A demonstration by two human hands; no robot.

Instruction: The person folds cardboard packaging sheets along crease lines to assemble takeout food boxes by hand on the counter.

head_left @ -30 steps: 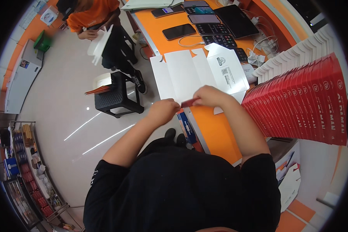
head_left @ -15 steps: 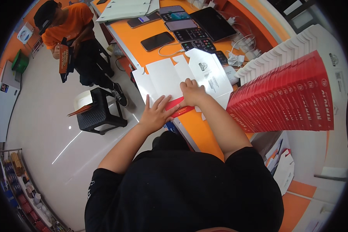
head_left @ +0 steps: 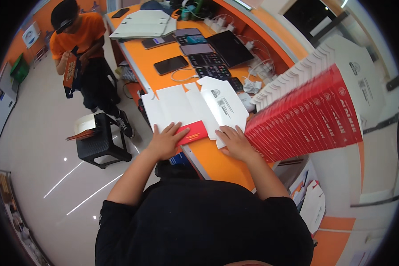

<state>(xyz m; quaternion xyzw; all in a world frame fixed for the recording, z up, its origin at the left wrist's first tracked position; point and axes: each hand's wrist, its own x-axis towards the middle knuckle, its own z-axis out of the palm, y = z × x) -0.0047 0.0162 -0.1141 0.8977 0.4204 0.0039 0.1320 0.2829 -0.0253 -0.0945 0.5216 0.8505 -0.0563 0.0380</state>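
A white unfolded cardboard box blank [head_left: 175, 106] lies flat on the orange table at its near edge. One red panel [head_left: 195, 132] is folded up along its near side. My left hand [head_left: 165, 142] rests on the near left part of the blank, fingers spread, thumb reaching onto the red panel. At the blank's near right corner lies my right hand [head_left: 236, 142], fingers stretched out over the white card, holding nothing. Just right of that hand stands a tightly packed row of red-and-white box blanks [head_left: 303, 117].
Several phones [head_left: 170, 65] and a black tablet [head_left: 229, 48] lie beyond the blank, with white cables and chargers [head_left: 264, 68]. More flat white card [head_left: 142, 24] is at the far left. A black stool [head_left: 99, 142] and a seated person in orange [head_left: 82, 35] are to the left.
My right hand has moved from the middle of the blank to its near right corner. The red panel is now more uncovered. The whole view has shifted slightly.
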